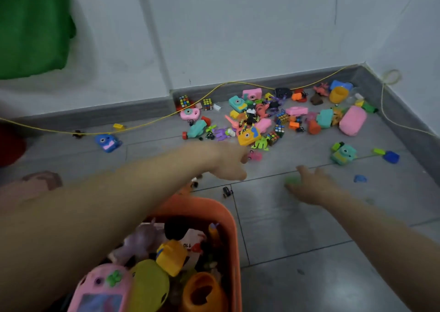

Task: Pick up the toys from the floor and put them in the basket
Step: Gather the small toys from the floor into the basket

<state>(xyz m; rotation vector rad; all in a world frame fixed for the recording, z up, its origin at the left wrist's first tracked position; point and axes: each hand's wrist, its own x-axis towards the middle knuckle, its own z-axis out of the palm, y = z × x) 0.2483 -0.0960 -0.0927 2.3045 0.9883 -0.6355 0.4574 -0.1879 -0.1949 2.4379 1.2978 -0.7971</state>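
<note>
Both hands are motion-blurred: the left hand [228, 161] reaches over the floor [309, 252] toward a small pink toy [255, 155], fingers curled, grip not determinable; the right hand [312, 185] lies low with fingers spread beside a green toy [291, 181], whether it is gripped cannot be told. The orange basket [221, 213] sits near, cut off by the bottom edge and partly hidden by the left forearm, already holding toys; the main heap of toys [269, 119] lies far, against the wall [238, 38].
</note>
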